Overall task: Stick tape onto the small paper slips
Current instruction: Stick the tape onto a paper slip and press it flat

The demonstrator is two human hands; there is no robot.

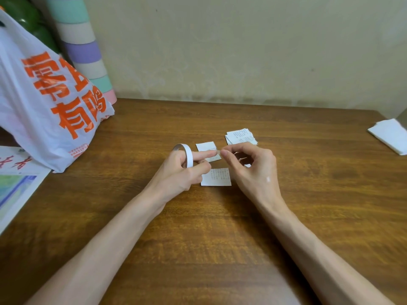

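Surface: brown wood-grain table [198, 227] set against a cream wall; two bare forearms enter from the near edge.
Progress, as judged: the step in hand looks to be drawing off a length of tape; none shows on the near slip; whether the second slip carries tape cannot be told; the stack appears still to do.
Item, nearest: small white printed paper slip [217, 177], flat, between the two hands and just below their fingertips.
Item: left hand [182, 170]; lower fingers curled, forefinger straight and passed through the thin white tape roll [184, 155], which it holds upright.
Item: right hand [251, 166]; thumb and forefinger pinched together at the left forefinger's tip, apparently on the clear tape end [218, 151]; other fingers loosely curled; the strip itself barely shows.
Item: second white slip [206, 147], just beyond the fingertips, partly covered by them.
Item: loose stack of white slips [241, 136], beyond the right hand.
Further off: white plastic bag with orange lettering [50, 95], well left of the left hand; folded white sheets [389, 137], far right.
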